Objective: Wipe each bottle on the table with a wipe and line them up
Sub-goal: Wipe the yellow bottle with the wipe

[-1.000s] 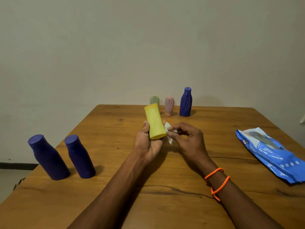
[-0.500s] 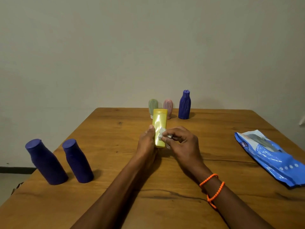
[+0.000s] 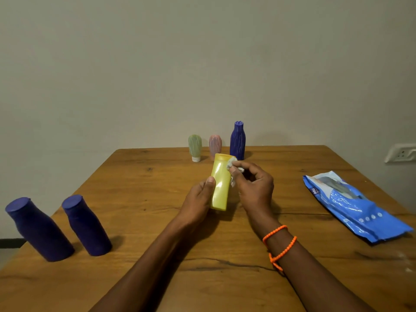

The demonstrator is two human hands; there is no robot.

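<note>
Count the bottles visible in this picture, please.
6: two dark blue bottles at the table's left edge, green, pink and ribbed blue along the far edge, one yellow bottle in the left hand.

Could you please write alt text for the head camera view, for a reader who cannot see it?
A person's left hand holds a yellow bottle while the right hand rubs a white wipe near its top. On the wooden table stand five other bottles, and a blue wipe pack lies at right.
</note>
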